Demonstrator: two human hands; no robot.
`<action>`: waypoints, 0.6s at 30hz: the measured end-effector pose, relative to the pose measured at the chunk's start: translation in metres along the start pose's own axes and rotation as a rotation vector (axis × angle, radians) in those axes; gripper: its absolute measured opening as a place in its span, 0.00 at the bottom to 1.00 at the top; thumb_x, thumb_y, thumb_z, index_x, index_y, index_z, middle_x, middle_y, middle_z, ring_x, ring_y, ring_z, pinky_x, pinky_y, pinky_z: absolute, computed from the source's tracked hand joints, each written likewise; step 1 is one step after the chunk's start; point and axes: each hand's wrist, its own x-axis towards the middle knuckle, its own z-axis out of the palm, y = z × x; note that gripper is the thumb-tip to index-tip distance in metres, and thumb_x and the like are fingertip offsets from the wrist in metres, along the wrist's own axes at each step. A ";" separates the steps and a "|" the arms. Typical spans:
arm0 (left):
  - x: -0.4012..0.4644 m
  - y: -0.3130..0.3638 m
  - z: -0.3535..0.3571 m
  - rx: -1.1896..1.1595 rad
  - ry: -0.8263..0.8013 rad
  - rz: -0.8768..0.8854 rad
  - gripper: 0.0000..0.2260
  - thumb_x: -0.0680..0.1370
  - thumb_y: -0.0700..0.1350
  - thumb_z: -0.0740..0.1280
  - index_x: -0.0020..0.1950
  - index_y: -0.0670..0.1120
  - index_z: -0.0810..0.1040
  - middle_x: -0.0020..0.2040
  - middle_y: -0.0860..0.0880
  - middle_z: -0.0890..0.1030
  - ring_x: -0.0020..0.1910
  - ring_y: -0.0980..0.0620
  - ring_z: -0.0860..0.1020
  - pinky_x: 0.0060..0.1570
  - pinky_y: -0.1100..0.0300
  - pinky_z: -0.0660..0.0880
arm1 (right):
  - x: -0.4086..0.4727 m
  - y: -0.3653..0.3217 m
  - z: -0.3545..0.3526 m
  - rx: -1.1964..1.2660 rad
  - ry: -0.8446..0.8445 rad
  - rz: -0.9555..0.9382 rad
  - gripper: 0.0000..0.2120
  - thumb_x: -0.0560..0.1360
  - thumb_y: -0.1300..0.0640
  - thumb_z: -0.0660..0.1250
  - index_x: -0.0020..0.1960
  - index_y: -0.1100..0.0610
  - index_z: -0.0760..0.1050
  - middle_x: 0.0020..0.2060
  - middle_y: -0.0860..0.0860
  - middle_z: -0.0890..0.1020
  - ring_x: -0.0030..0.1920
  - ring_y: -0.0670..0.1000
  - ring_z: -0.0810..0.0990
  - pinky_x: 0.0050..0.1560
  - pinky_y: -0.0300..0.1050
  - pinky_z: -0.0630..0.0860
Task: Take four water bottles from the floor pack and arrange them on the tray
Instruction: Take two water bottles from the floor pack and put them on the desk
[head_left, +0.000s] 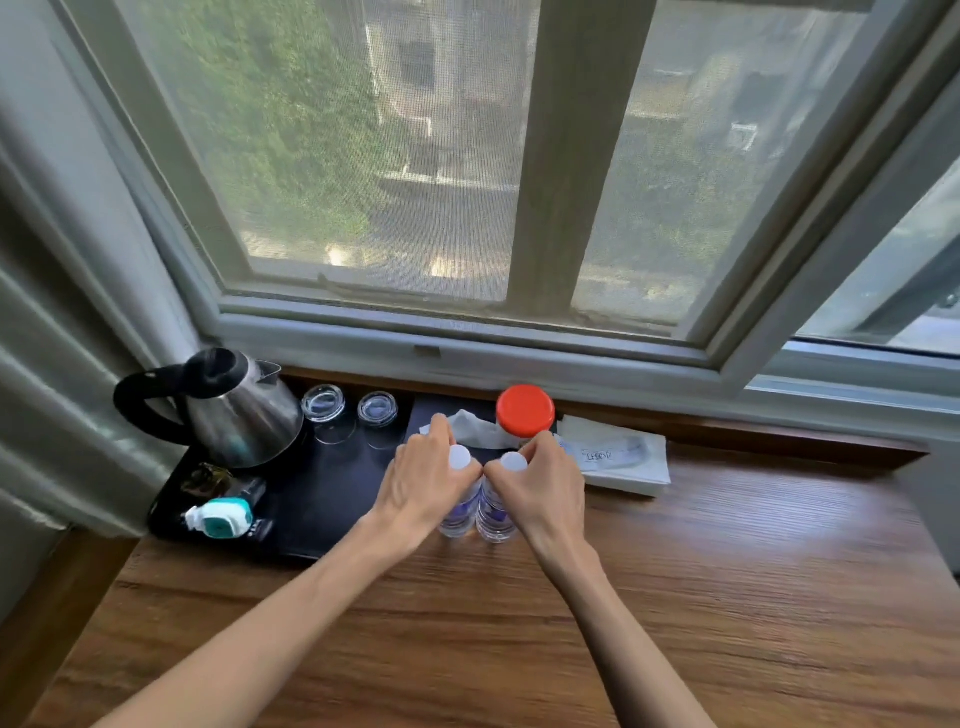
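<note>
Both hands, left hand (423, 480) and right hand (540, 491), grip one bottle each by the neck, steadying them upright; I think they stand beside the tray (322, 493), on the desk (675, 597).

Wooden desk (727, 597) under me, brown grain, running up to dark wood sill strip (727, 423). Ahead, big window (415, 156) with pale grey frame, thick upright bar (566, 156) in middle, mesh screen over glass. Daylight coming in soft. Outside I see green trees and pale building, blurred. Grey-green curtain (57, 312) hangs at my left. Second pane (904, 291) angles off at my right.
</note>
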 end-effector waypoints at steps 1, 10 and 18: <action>0.003 0.000 -0.001 0.001 0.004 0.000 0.12 0.72 0.49 0.67 0.47 0.43 0.69 0.44 0.41 0.81 0.46 0.35 0.78 0.39 0.50 0.72 | 0.003 -0.002 0.001 -0.005 0.003 -0.003 0.14 0.65 0.48 0.69 0.40 0.55 0.68 0.34 0.50 0.77 0.40 0.58 0.77 0.37 0.47 0.67; 0.017 -0.004 -0.002 -0.073 0.051 -0.003 0.15 0.72 0.51 0.69 0.48 0.43 0.69 0.42 0.40 0.82 0.45 0.35 0.79 0.38 0.46 0.75 | 0.019 -0.017 0.006 -0.116 0.014 -0.016 0.15 0.70 0.49 0.69 0.45 0.59 0.70 0.39 0.54 0.78 0.39 0.57 0.71 0.38 0.47 0.64; 0.016 -0.013 -0.001 -0.106 0.027 0.032 0.16 0.73 0.54 0.71 0.47 0.45 0.69 0.40 0.44 0.81 0.42 0.39 0.80 0.36 0.50 0.74 | 0.016 -0.018 0.007 -0.173 -0.029 -0.013 0.18 0.71 0.45 0.69 0.49 0.58 0.70 0.41 0.53 0.78 0.39 0.55 0.74 0.37 0.47 0.66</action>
